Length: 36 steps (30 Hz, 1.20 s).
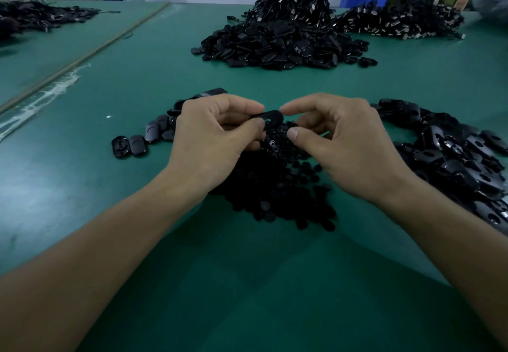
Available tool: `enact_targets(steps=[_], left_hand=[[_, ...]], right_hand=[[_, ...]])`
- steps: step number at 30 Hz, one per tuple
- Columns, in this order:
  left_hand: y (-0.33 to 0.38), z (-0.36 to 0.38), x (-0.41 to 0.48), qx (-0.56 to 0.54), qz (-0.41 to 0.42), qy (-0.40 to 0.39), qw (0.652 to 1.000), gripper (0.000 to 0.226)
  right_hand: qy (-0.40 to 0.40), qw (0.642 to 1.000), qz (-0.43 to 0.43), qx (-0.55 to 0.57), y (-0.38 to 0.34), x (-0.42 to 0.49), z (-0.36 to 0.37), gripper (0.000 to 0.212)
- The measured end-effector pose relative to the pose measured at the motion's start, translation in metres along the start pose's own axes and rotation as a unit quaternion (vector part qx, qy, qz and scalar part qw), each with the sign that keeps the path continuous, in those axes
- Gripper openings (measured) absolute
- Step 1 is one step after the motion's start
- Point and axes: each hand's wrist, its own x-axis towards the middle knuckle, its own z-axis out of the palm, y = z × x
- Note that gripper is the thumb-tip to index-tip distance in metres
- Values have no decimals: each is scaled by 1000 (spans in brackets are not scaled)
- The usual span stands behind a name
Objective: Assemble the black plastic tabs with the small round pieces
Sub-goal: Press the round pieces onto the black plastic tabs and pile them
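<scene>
Head view shows the left hand [217,137] pinching one black tab [270,115] by its left end, above the heap of small round pieces [275,186]. The right hand [338,142] curls at the tab's free end; whether its grip holds a piece I cannot tell. I judge the tab light, stiff, slick: hold its rim. Loose tabs [453,153] crowd the right.

Heap of black tabs [453,159] partly beyond the right edge; far-left heap [33,19] indistinct, partly beyond the left.
</scene>
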Motion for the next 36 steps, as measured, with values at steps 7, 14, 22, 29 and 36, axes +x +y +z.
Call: enact_targets(steps=[7, 14, 22, 29, 36], left_hand=[[-3, -1, 1, 16, 10, -4, 1000, 18], [-5, 0, -1, 37, 26, -11, 999, 23], [0, 3, -5, 25, 76, -25, 996, 16], [2, 3, -5, 25, 94, -33, 995, 18], [2, 3, -5, 44, 106, -46, 992, 22]], right_hand=[[-12, 1000, 13, 24, 0, -1, 1, 18], [29, 997, 19, 75, -4, 1, -2, 9], [33, 980, 62, 186, -7, 2, -2, 15], [37, 986, 41, 159, -6, 2, -3, 15], [47, 996, -1, 71, -7, 1, -1, 18]])
